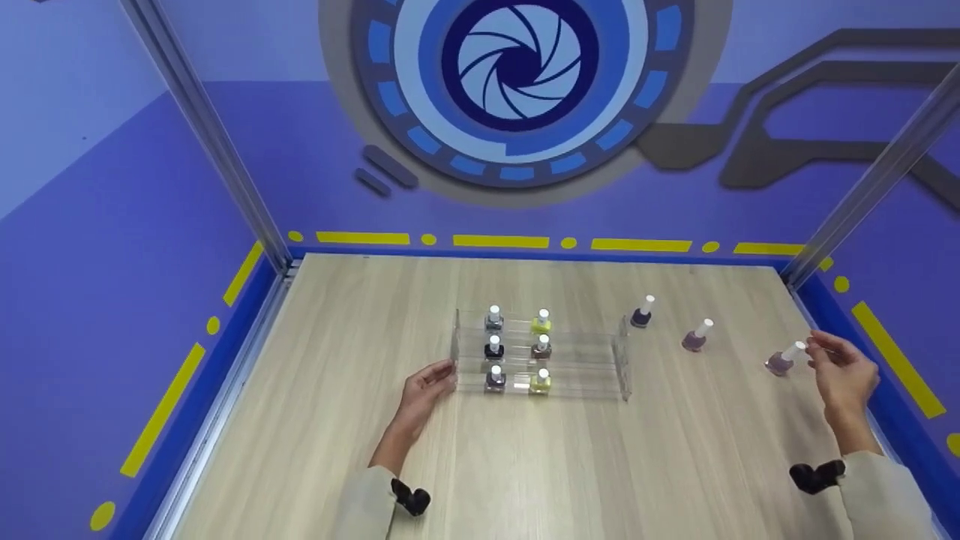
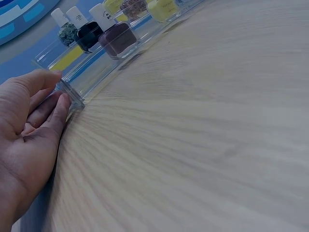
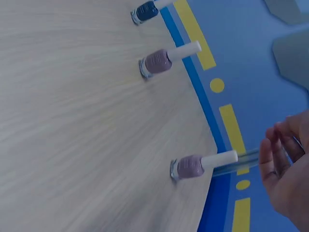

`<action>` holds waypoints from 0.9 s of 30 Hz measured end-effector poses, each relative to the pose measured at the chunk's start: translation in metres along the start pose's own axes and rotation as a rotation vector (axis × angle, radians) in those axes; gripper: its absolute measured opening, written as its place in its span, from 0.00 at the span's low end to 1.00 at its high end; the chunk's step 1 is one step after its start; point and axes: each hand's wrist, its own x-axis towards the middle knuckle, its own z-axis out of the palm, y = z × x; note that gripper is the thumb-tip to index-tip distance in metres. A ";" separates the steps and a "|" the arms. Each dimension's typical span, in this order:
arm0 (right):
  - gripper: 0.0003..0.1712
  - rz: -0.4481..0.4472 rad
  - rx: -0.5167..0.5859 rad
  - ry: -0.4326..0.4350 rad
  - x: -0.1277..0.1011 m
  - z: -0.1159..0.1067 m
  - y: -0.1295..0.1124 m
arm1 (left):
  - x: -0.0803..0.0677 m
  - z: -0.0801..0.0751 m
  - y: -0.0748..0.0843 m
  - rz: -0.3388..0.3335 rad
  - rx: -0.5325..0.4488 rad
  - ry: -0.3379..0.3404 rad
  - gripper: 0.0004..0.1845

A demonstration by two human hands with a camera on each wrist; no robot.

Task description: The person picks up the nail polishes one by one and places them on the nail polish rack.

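Observation:
A clear tiered display rack (image 1: 589, 367) stands on the table with several nail polish bottles in it, among them a dark purple one (image 2: 118, 39) and a yellow one (image 1: 540, 382) on its front tier. My left hand (image 1: 421, 397) rests its fingertips against the rack's left end panel (image 2: 71, 93). At the far right, my right hand (image 1: 846, 373) is beside the white cap of a mauve nail polish bottle (image 3: 190, 166). Its fingers are loosely bent, with a gap between them and the cap in the right wrist view.
Two more bottles stand right of the rack: a dark one (image 1: 641, 316) and a mauve-pink one (image 1: 694, 340). Metal frame posts (image 1: 874, 176) and blue-purple printed walls (image 1: 480, 217) enclose the wooden table (image 1: 525, 465).

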 end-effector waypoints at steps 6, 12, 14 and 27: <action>0.11 -0.039 -0.092 0.174 0.005 0.000 0.016 | 0.001 0.001 0.001 -0.015 0.022 0.002 0.26; 0.22 -0.027 -0.238 0.167 0.004 0.004 0.032 | 0.001 0.002 0.001 -0.022 0.037 0.016 0.27; 0.27 -0.014 -0.278 0.137 0.006 0.006 0.035 | 0.001 0.002 0.001 -0.023 0.043 0.020 0.27; 0.36 0.088 -0.411 -0.060 0.019 0.016 0.045 | 0.001 0.001 0.001 -0.016 0.029 0.023 0.26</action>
